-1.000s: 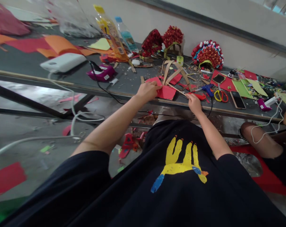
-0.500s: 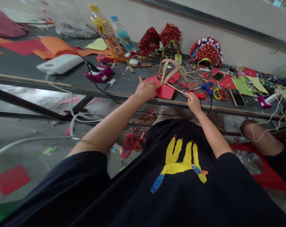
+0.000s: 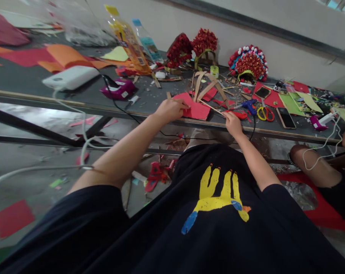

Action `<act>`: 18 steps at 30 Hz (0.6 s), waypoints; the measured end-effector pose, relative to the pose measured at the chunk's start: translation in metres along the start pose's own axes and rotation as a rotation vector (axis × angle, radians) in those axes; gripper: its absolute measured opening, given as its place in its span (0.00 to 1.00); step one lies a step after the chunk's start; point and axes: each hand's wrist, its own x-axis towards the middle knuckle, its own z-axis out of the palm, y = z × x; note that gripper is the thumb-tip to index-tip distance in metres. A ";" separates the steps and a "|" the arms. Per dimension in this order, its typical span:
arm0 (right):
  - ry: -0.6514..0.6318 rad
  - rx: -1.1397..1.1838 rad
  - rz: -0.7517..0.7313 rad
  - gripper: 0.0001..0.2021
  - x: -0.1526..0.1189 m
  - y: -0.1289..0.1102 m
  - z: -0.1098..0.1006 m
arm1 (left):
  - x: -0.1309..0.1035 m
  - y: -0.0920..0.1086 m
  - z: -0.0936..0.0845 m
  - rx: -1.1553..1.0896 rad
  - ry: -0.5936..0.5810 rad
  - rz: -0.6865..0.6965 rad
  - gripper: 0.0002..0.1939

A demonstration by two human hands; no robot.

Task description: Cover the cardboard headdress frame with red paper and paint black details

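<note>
A red sheet (image 3: 199, 110) lies near the front edge of the table, beside a frame of bent brown strips (image 3: 201, 85). My left hand (image 3: 170, 109) rests at the sheet's left side; its fingers are bent together, and whether they pinch the sheet is too small to tell. Between the fingers of my right hand (image 3: 232, 121) is a thin wooden stick (image 3: 212, 108), whose far end reaches over the sheet to the foot of the brown frame. A blue glue gun (image 3: 250, 105) and yellow-and-red scissors (image 3: 265, 113) lie to the right of my right hand.
Two bottles (image 3: 128, 40), a white power bank (image 3: 71, 78) and a purple socket block (image 3: 118, 89) stand to the left. Red decorated headpieces (image 3: 250, 64) lean by the wall. A phone (image 3: 285, 118) lies right. Another person's leg (image 3: 315, 163) shows at the right edge.
My left hand has drawn back to the left across the red sheet, uncovering more of it. My right hand and the stick have hardly moved.
</note>
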 end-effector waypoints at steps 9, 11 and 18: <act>0.018 0.001 -0.004 0.19 -0.001 0.001 0.000 | 0.000 -0.003 -0.003 -0.020 0.021 -0.117 0.27; 0.021 0.004 -0.004 0.20 -0.001 0.001 0.000 | 0.003 0.001 -0.002 0.028 0.015 -0.075 0.29; 0.005 0.002 0.013 0.20 -0.001 -0.001 -0.001 | -0.004 -0.011 0.005 0.040 -0.063 0.053 0.30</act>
